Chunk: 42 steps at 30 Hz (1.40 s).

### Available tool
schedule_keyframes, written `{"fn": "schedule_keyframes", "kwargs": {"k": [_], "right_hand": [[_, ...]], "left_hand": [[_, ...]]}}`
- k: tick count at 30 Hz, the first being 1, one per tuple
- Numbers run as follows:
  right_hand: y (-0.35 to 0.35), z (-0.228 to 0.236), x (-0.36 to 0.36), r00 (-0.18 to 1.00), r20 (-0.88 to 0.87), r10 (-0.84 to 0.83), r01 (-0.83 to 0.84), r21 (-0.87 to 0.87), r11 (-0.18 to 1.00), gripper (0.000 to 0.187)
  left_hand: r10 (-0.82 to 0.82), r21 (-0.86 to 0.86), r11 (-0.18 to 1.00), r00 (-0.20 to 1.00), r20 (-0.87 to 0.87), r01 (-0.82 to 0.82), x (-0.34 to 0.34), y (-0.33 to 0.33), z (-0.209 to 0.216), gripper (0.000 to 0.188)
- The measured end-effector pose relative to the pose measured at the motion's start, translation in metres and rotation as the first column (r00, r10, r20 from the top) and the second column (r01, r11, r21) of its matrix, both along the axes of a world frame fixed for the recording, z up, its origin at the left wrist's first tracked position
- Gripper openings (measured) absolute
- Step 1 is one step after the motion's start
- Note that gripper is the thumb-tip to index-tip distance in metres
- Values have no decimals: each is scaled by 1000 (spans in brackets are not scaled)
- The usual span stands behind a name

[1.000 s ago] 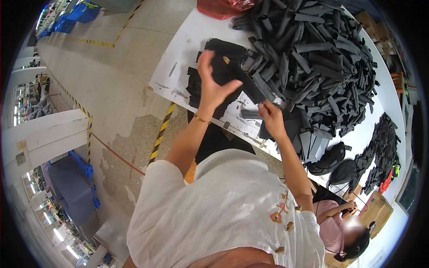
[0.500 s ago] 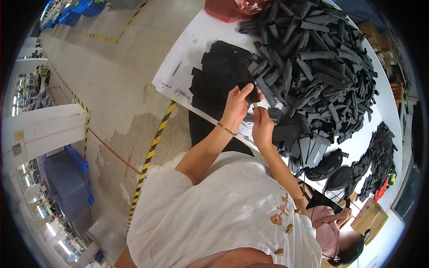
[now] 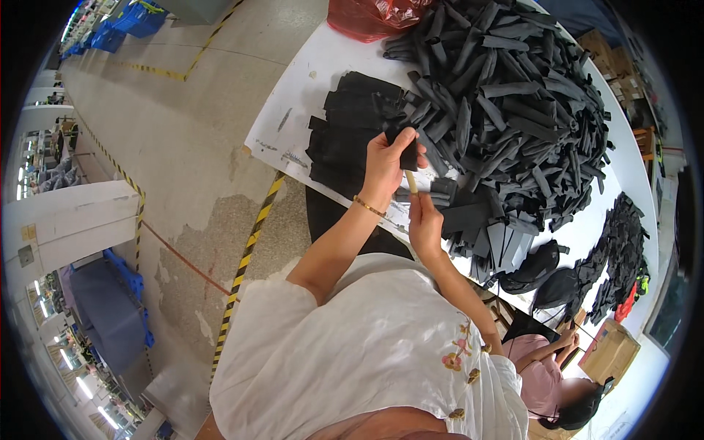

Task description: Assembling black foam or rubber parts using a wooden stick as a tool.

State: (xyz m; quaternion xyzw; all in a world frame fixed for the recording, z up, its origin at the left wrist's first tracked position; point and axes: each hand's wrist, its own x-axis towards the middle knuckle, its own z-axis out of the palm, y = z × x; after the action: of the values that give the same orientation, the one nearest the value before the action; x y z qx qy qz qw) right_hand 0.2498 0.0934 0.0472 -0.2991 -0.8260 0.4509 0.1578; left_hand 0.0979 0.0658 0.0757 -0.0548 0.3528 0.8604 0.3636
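Note:
Over the near edge of the white table [image 3: 299,70], my left hand [image 3: 384,163] grips a small black fabric piece [image 3: 408,158], thumb on top. A pale, narrow strip or stick [image 3: 411,182] sticks out of its lower end; I cannot make out its exact kind. The fingers of my right hand [image 3: 425,226] pinch the free end of that pale piece. Just left of my hands, flat black fabric pieces [image 3: 345,139] lie in an overlapping stack. A large heap of curled black fabric pieces [image 3: 528,110] rises to the right.
A red plastic bag [image 3: 370,18] sits at the far edge. Dark flat pieces [image 3: 469,218], black pouches [image 3: 555,290] and another black pile [image 3: 620,253] lie along the table's right. Nearby, a person in pink [image 3: 539,370] works beside a cardboard box [image 3: 610,348]. Striped tape [image 3: 253,238] marks the floor.
My right hand has drawn down, away from my left, and more of the pale piece shows between them. My left hand has shifted slightly left and up with the black piece.

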Motion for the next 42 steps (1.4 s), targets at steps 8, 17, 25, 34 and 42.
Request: {"fn": "schedule_keyframes", "kwargs": {"k": [8,17,25,34,42], "right_hand": [[0,18,44,992,82,91,-84,-88,993,6],[2,34,77,980,187,73,-83,47,995,7],[-3,19,80,987,156,41,-16,-159,987,8],[5,70,130,949,273,156,-124,-129,984,10],[28,33,1,990,-137,-31,15,-114,993,28]], "left_hand": [[178,-146,976,979,96,-163,-20,0,-12,33],[24,-52,999,991,131,-17,-5,9,-45,38],[87,-106,991,994,65,-80,6,7,-26,24],[117,-144,984,987,110,-101,-37,-5,-45,36],[426,-325,888,850,311,-326,9,17,-36,34]]}}
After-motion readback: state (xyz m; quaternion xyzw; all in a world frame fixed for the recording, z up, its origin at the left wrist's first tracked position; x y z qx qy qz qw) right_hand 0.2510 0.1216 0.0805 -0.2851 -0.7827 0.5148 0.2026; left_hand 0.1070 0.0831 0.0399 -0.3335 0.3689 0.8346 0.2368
